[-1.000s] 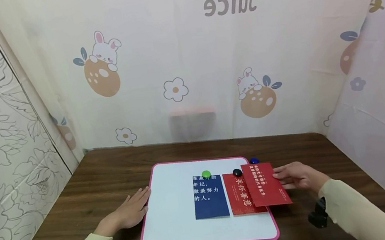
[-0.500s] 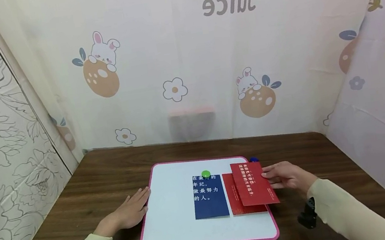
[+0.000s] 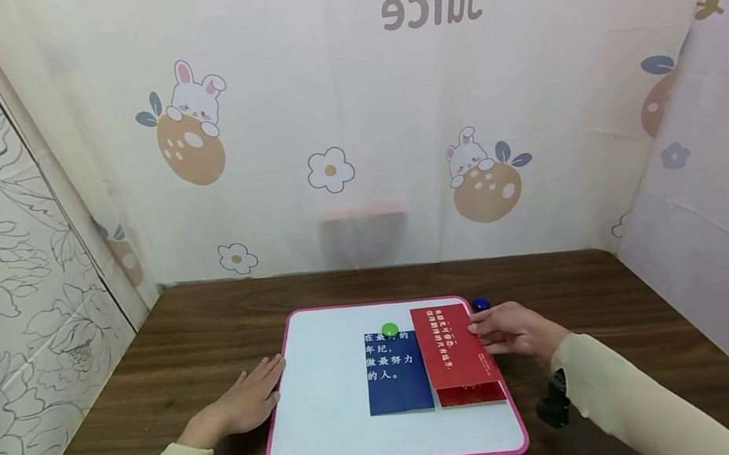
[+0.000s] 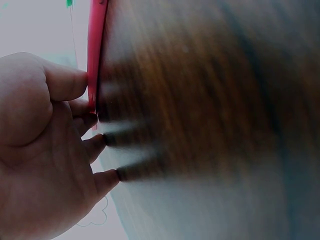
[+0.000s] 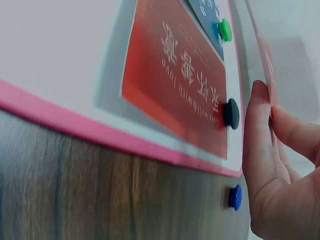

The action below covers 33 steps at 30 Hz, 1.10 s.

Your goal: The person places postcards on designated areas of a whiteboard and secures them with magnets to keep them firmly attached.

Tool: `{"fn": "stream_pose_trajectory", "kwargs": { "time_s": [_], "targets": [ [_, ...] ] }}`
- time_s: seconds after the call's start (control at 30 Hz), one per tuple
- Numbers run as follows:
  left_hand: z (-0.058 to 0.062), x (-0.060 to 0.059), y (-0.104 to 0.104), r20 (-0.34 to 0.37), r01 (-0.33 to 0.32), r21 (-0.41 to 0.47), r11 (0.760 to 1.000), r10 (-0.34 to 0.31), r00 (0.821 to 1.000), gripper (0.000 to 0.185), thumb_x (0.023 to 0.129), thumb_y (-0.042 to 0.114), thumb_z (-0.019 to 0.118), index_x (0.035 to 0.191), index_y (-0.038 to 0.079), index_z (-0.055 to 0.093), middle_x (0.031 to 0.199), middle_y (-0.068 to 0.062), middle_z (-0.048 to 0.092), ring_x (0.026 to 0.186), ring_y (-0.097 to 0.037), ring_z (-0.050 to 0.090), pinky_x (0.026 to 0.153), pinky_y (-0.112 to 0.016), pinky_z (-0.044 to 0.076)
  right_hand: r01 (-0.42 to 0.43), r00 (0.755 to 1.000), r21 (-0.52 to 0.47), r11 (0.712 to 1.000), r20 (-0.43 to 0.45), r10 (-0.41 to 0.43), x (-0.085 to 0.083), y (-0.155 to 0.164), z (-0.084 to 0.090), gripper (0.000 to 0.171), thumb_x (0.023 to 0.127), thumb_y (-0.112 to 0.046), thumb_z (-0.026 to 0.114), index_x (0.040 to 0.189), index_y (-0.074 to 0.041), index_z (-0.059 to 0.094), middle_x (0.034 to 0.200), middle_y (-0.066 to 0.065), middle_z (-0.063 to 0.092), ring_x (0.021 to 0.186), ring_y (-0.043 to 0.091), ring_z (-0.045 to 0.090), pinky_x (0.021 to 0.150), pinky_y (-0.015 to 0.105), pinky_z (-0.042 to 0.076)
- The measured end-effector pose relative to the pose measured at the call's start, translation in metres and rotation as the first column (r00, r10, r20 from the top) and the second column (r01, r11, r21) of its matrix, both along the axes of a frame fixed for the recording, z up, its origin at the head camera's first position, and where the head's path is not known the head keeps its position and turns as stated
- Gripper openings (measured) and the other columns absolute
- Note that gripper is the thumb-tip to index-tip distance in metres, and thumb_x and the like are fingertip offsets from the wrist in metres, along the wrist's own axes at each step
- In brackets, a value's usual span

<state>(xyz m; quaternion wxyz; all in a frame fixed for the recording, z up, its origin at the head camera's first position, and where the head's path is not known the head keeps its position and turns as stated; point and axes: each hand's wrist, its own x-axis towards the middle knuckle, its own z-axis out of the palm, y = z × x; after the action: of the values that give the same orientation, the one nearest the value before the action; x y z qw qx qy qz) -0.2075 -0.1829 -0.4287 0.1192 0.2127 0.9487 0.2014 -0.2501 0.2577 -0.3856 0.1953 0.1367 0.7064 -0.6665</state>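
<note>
The right hand [image 3: 511, 331] pinches a red card [image 3: 453, 346] by its right edge, holding it over a second red card [image 3: 471, 394] on the whiteboard [image 3: 319, 394] mid-bench. A blue magnet [image 3: 481, 304] sits just beyond the fingers. The left hand [image 3: 249, 399] lies flat, fingers straight, at the whiteboard's left edge.

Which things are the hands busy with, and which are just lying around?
Busy with:
- top red card, pinched by the right hand
- whiteboard, its edge touched by the left hand
- red card underneath, with the black magnet on it

Just lying around:
- blue card under the green magnet
- blue magnet on the table
</note>
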Motion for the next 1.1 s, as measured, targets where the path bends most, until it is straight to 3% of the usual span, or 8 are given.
{"fn": "stream_pose_trajectory", "kwargs": {
  "time_s": [0.67, 1.1],
  "targets": [
    [-0.001, 0.000, 0.001, 0.007, -0.009, 0.000, 1.000, 0.009, 1.000, 0.055, 0.099, 0.013, 0.046, 0.147, -0.006, 0.026, 0.153, -0.025, 0.022, 0.140, -0.043, 0.015, 0.108, -0.063, 0.010, 0.069, 0.998, 0.052, 0.996, -0.005, -0.069, -0.001, -0.041, -0.010, 0.043, 0.087, -0.006, 0.069, 0.127, 0.003, 0.056, 0.102, 0.016, 0.066, 0.083, 0.027, 0.067, 0.069, 0.030, 0.055],
    [-0.001, -0.002, 0.001, -0.001, 0.002, -0.009, 1.000, -0.002, 1.000, 0.055, 0.099, 0.012, 0.045, 0.147, -0.007, 0.025, 0.152, -0.026, 0.021, 0.140, -0.045, 0.015, 0.107, -0.064, 0.010, 0.088, 0.996, 0.034, 0.995, 0.005, -0.089, -0.003, -0.071, -0.014, 0.042, 0.086, -0.007, 0.070, 0.125, 0.000, 0.059, 0.109, 0.019, 0.065, 0.089, 0.031, 0.068, 0.072, 0.036, 0.055]
  ]
}}
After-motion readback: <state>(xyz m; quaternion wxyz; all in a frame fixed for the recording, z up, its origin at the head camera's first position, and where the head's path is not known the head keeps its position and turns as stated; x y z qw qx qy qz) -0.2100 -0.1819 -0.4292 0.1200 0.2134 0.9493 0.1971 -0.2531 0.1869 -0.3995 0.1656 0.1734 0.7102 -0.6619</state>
